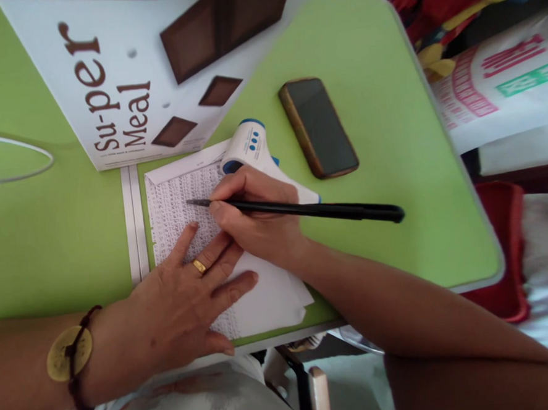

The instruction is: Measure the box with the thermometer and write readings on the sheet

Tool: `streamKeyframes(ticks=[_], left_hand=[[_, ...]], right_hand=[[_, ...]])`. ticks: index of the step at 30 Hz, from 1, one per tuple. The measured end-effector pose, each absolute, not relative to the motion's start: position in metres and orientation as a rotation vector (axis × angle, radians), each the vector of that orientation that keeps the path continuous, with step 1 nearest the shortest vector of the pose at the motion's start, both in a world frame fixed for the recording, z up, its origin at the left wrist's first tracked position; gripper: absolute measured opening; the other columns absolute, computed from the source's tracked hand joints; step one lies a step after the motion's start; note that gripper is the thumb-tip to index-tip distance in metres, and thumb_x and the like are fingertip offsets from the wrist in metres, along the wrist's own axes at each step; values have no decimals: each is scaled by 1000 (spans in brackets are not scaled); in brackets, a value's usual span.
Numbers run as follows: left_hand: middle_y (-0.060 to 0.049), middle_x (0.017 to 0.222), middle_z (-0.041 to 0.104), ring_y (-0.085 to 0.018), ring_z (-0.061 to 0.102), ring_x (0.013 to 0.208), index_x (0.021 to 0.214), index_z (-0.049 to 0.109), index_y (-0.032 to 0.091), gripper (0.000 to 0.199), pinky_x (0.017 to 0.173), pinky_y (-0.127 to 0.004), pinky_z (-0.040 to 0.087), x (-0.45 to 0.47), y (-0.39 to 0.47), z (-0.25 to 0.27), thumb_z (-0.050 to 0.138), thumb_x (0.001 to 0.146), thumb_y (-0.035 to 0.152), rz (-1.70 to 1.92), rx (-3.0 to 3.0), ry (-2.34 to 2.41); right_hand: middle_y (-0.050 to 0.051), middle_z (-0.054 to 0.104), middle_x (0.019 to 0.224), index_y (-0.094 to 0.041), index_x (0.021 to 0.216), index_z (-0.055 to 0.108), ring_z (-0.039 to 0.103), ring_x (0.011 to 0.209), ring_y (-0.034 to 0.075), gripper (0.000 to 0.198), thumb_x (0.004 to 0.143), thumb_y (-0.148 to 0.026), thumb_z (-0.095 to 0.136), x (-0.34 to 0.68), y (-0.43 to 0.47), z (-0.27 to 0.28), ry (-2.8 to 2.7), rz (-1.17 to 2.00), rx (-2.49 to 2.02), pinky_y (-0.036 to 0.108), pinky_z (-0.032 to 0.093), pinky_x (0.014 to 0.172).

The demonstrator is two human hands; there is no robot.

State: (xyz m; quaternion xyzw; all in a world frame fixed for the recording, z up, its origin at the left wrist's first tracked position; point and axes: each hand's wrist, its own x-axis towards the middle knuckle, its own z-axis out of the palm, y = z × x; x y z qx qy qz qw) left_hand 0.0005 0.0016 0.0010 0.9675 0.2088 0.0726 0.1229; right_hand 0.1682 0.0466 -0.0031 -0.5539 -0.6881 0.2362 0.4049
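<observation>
From my end, I see the right hand (269, 233) with fingers clamped on the black pen (320, 209), its tip at nine o'clock over the paper (270, 292) on the green tabletop (390, 130). At eight o'clock, the left hand (173, 304) rests on the sheet, fingers apart. If it lifted, I judge the sheet could slide; a knuckle might nudge the thermometer (254, 138) at twelve o'clock.

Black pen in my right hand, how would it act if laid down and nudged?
The pen looks slim, so it's probably light. Its rounded shape may roll on the smooth-looking table. Being straight and unbent, it's likely fairly stiff.
</observation>
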Motion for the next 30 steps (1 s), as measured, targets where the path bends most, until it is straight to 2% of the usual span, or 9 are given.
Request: streamKeyframes(ticks=[30], left_hand=[[-19,152,38,-37,30,144,141,49,21,85,115,-62,22,1,3,3,68,76,71,179,2808,597]], right_hand=[[-2,58,63,-24,68,53,51,53,12,7,71,-19,57,166,46,-1,-1680,614,-1475,28,49,50]])
